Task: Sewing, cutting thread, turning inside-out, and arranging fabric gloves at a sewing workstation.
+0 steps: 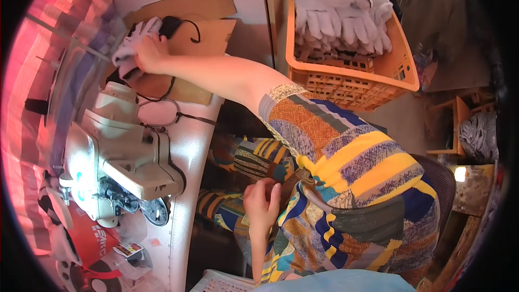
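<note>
My right hand (151,48) reaches to the upper left and is closed on a pale fuzzy glove (132,42), over brown cardboard (208,43) with dark straps and pieces. Below the glove stands an off-white industrial sewing machine (135,162) on a pale table (192,124), with its lamp lit. My left hand (262,203) hangs low beside the table edge, near my patterned clothing; its fingers are loosely bent and apart, with nothing visible in them.
An orange plastic crate (394,75) holding several white fuzzy gloves is at the back right. A small wooden stool (448,124) and bundled grey material (477,135) are farther right. Red packaging (86,232) and plastic bags lie at the lower left.
</note>
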Demonstrator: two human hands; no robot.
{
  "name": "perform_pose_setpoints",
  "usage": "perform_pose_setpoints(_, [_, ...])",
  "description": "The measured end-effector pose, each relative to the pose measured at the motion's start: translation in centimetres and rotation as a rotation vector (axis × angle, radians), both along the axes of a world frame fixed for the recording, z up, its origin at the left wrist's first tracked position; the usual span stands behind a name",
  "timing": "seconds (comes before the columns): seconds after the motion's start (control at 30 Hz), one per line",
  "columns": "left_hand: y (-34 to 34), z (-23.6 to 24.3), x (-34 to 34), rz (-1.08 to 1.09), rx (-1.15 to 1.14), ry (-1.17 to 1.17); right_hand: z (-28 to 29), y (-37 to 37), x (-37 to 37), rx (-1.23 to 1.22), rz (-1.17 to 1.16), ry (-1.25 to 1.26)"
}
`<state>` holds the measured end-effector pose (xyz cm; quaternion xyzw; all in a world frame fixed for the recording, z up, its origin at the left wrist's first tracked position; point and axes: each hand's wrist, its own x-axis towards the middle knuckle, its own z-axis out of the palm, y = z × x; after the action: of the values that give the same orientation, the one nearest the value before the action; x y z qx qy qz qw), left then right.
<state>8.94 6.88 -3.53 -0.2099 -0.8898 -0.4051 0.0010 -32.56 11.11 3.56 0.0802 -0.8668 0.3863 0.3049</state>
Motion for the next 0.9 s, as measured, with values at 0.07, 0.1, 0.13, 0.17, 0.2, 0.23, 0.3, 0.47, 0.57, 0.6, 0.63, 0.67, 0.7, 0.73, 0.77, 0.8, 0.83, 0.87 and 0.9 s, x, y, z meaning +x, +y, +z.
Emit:
perform_pose_setpoints(0.07, [-0.1, 0.7, -0.2, -0.019, -0.184, 0.115, 2.8, 1.4, -0.2, -0.349, -0.123, 0.062])
perform_pose_setpoints(0.1, [-0.1, -0.3, -0.8, -0.033, -0.211, 0.271, 3.8, 2.3, 0.4, -0.461, -0.229, 0.357])
perform_pose_setpoints(0.13, [0.0, -0.4, -1.1, -0.038, -0.242, 0.27, 4.4, 3.8, 0.9, -0.551, -0.346, 0.657])
perform_pose_setpoints(0.17, [0.1, -0.5, -1.5, -0.048, -0.272, 0.304, 4.7, 4.9, 2.2, -0.596, -0.348, 0.68])
perform_pose_setpoints(0.2, [-0.1, -0.7, -1.5, -0.032, -0.301, 0.334, 4.8, 4.4, 4.5, -0.646, -0.324, 0.696])
perform_pose_setpoints(0.23, [0.1, -0.7, -1.9, -0.042, -0.301, 0.356, 4.6, 4.8, 6.3, -0.687, -0.31, 0.726])
perform_pose_setpoints(0.3, [1.2, 0.0, -3.2, -0.08, -0.3, 0.424, 3.0, 6.7, 8.5, -0.76, -0.096, 0.53])
perform_pose_setpoints(0.47, [2.0, 1.9, -4.6, -0.116, -0.292, 0.467, -1.8, 6.7, 10.0, -1.613, 0.703, -0.061])
perform_pose_setpoints(0.57, [1.5, 2.8, -4.7, -0.118, -0.266, 0.472, -2.0, 9.3, 11.8, -1.87, 0.78, -0.027])
perform_pose_setpoints(0.6, [1.2, 1.7, -5.3, -0.122, -0.205, 0.482, -2.5, 10.9, 12.9, -1.73, 0.701, 0.061])
perform_pose_setpoints(0.63, [0.6, 1.9, -5.2, -0.096, -0.151, 0.455, -2.1, 11.9, 15.2, -1.668, 0.72, 0.021])
perform_pose_setpoints(0.67, [0.2, 2.0, -5.1, -0.07, -0.1, 0.439, -1.1, 12.9, 17.4, -1.584, 0.66, 0.021])
perform_pose_setpoints(0.7, [-0.1, 2.1, -5.1, -0.042, -0.046, 0.424, 0.0, 13.8, 19.7, -1.247, 0.53, 0.098])
perform_pose_setpoints(0.73, [-0.4, 2.9, -5.0, 0.015, 0.016, 0.394, 0.3, 13.7, 21.6, -1.057, 0.512, 0.094])
perform_pose_setpoints(0.77, [-0.2, 4.2, -5.2, 0.064, 0.09, 0.361, 1.0, 13.8, 23.4, -0.865, 0.477, 0.1])
perform_pose_setpoints(0.8, [0.0, 4.8, -5.4, 0.11, 0.175, 0.338, 1.1, 13.7, 24.6, -0.79, 0.533, 0.027])
perform_pose_setpoints(0.83, [-0.1, 4.7, -5.4, 0.121, 0.321, 0.244, -0.2, 13.7, 25.0, -0.59, 0.574, 0.078])
perform_pose_setpoints(0.87, [0.4, 4.8, -5.8, 0.243, 0.359, 0.244, -2.0, 13.5, 25.3, -0.374, 0.597, 0.129])
perform_pose_setpoints(0.9, [1.3, 4.7, -6.7, 0.352, 0.402, 0.244, -2.7, 13.4, 25.7, -0.264, 0.603, 0.1])
